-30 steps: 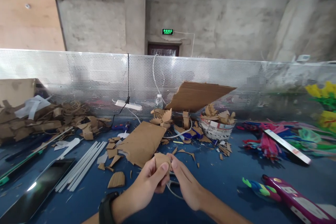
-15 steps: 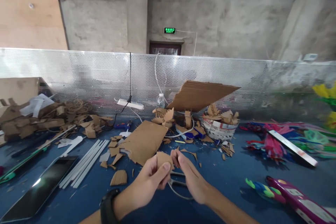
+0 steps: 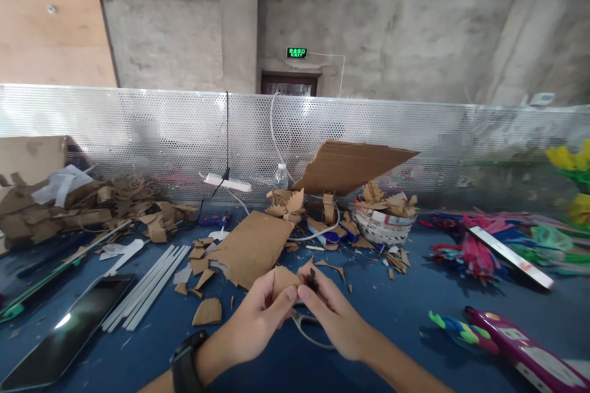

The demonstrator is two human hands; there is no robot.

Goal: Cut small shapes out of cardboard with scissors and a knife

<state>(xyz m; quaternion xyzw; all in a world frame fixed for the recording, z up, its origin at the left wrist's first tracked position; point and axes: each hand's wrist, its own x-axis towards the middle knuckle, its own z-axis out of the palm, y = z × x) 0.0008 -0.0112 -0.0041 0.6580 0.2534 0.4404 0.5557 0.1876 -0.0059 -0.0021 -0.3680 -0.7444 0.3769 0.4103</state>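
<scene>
My left hand (image 3: 262,319) is closed on a small cardboard piece (image 3: 284,280) with a rounded upper edge. Fingers of my right hand (image 3: 334,313) are closed at the right edge of that piece, the two thumbs nearly meeting. Something small and dark shows between the right fingers, too little of it to name. Under the hands, on the blue table (image 3: 391,344), scissors (image 3: 306,326) are partly hidden. A second rounded cardboard piece (image 3: 207,312) lies left of my left hand, and a larger cardboard sheet (image 3: 253,245) lies behind the hands.
White sticks (image 3: 142,288) and a black tablet (image 3: 69,331) lie at left. Cardboard scraps (image 3: 106,202) are heaped at back left. A basket (image 3: 382,227) of scraps stands at back right. Pipe cleaners (image 3: 479,245) and a purple object (image 3: 520,344) are at right.
My right thumb has come down against the cardboard piece, and the dark thing now shows between the right fingers. My left hand keeps its hold.
</scene>
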